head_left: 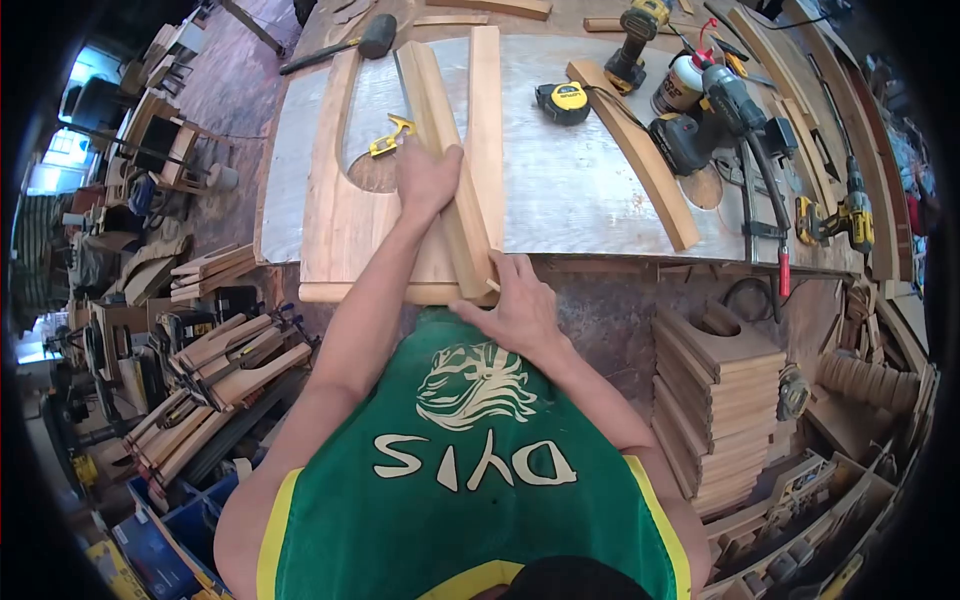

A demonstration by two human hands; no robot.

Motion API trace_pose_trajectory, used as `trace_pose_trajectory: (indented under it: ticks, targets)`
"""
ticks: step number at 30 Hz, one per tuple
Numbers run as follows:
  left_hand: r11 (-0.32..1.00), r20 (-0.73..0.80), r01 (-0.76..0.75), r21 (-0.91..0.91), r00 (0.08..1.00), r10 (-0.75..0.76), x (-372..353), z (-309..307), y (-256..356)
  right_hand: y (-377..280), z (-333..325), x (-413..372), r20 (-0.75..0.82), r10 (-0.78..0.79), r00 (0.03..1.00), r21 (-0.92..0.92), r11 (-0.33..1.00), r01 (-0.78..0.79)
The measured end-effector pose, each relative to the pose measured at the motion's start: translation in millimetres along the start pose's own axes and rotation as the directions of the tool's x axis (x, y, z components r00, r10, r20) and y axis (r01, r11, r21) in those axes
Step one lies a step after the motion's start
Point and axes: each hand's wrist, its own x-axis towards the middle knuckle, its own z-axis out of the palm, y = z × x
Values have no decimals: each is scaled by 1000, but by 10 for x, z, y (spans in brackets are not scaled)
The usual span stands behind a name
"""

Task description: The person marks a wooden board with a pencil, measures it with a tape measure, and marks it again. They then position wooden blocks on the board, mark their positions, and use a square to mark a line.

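My left hand [428,180] is closed around a long wooden bar [435,110] that lies slantwise over a wooden panel [340,235] with a rounded cut-out. My right hand [524,308] grips the near end of the same bar, thumb and fingers on either side of it. A thin pale stick [492,285] shows by its fingers. Just beyond my left hand, a yellow-handled tool [393,135] lies in the cut-out area. The panel's near edge overhangs the bench front, close to my green shirt.
On the metal-topped bench [560,215] are a mallet [376,38], a tape measure [564,102], a loose wooden bar [640,160], a glue bottle [680,80] and several power drills [630,45]. Stacked cut boards [715,400] stand below right; clamps and timber [220,380] lie left.
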Motion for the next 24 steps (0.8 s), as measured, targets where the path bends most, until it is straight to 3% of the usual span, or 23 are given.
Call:
trace_pose_trajectory:
  ticks: [4,7,10,13,16,19,24]
  targets:
    - [983,97,128,134,985,-141,82,237,82,286,249,36,-108,27,994,50,999,-22]
    - [976,108,125,181,983,-146,41,328,182,348,346,41,-165,31,986,108,994,-13]
    - [992,77,48,115,995,-57,-1,457,86,413,338,45,-167,68,984,163,986,-40]
    - [997,106,66,52,992,-71,-39,516,7,475,365,22,-179,82,980,246,969,-36]
    - [985,111,60,160,991,-78,-61,480,51,555,442,-14,-215,55,975,306,952,14]
    - [985,167,167,34,971,-170,-46,472,51,618,490,3,-217,60,974,341,940,18]
    - [992,143,124,-23,983,-120,-71,465,50,630,555,-15,-322,61,945,378,923,69]
